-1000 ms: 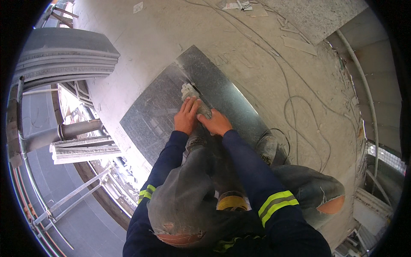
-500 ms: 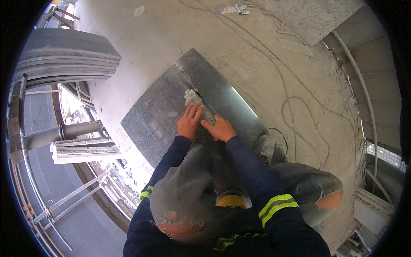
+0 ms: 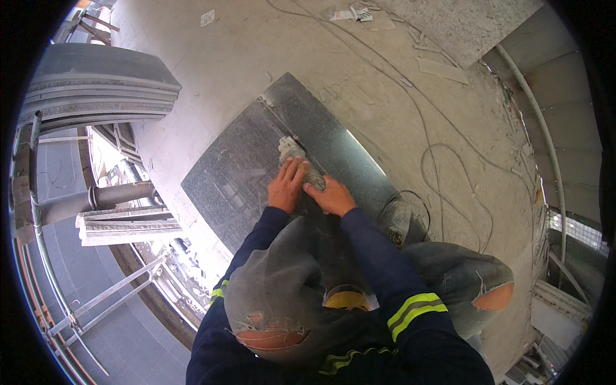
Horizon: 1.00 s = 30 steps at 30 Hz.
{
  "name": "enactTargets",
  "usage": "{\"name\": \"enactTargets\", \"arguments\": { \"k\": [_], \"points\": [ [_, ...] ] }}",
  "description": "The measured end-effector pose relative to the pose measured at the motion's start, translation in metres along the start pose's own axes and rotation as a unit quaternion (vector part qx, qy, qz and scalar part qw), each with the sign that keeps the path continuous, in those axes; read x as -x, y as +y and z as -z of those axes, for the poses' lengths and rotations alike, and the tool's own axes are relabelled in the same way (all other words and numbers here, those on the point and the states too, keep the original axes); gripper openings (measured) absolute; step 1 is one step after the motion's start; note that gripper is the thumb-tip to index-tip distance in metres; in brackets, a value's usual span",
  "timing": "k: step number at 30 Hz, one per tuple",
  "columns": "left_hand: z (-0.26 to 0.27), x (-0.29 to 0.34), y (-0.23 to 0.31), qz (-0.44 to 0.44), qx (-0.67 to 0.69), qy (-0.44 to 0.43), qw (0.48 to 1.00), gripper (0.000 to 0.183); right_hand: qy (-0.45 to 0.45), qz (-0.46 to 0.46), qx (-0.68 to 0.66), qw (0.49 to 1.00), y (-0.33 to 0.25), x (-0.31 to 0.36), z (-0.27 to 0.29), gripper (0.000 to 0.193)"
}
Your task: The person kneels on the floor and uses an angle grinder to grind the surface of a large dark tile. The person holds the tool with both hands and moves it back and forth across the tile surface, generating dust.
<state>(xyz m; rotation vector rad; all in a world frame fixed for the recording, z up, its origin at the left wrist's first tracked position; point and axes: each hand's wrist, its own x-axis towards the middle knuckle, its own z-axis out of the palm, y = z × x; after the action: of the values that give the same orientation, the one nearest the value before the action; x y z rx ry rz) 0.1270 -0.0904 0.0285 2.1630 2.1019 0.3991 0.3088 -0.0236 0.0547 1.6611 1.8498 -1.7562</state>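
Observation:
A dark speckled stone slab [image 3: 237, 167] lies on the dusty floor in front of my knees, with a pale dusty line running along its length. On that line rests a dust-caked angle grinder [image 3: 292, 149], its pale head pointing away from me. My left hand [image 3: 287, 186] lies over the grinder's body from the left, fingers wrapped forward. From the right, my right hand [image 3: 331, 196] grips the rear of the body with the thumb across it. The grinder's underside and most of its disc are hidden.
Right of the slab stand a dusty round container [image 3: 396, 221] and a looped cable [image 3: 443, 147]. Stacked stone panels [image 3: 102, 83] are at the left, above scaffold pipes [image 3: 122, 192] and a drop. Another slab [image 3: 462, 25] lies at the far right.
Both hands and the grinder have slid slightly towards me and to the right along the line. The slab has stayed in place.

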Motion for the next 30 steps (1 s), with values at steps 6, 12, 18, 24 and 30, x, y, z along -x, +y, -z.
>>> {"name": "enactTargets", "arguments": {
  "k": [6, 12, 18, 24, 30],
  "points": [
    [0.000, 0.000, 0.003, 0.004, 0.009, 0.007, 1.000, 0.064, -0.014, -0.005, 0.001, 1.000, -0.001, 0.003, 0.004, 0.096],
    [-0.003, -0.008, -0.010, 0.005, 0.014, 0.003, 1.000, 0.066, -0.020, 0.001, -0.002, 1.000, -0.003, -0.017, -0.001, 0.097],
    [-0.005, -0.022, -0.028, 0.018, -0.003, -0.026, 1.000, 0.069, -0.006, 0.005, -0.008, 1.000, -0.013, -0.039, -0.007, 0.099],
    [-0.005, -0.016, -0.023, 0.003, -0.042, -0.018, 0.999, 0.070, -0.004, 0.017, -0.006, 1.000, -0.007, -0.034, -0.006, 0.097],
    [-0.004, -0.002, -0.011, -0.010, -0.043, -0.009, 0.999, 0.065, -0.011, 0.011, -0.009, 1.000, -0.006, -0.006, 0.001, 0.093]
  ]
}}
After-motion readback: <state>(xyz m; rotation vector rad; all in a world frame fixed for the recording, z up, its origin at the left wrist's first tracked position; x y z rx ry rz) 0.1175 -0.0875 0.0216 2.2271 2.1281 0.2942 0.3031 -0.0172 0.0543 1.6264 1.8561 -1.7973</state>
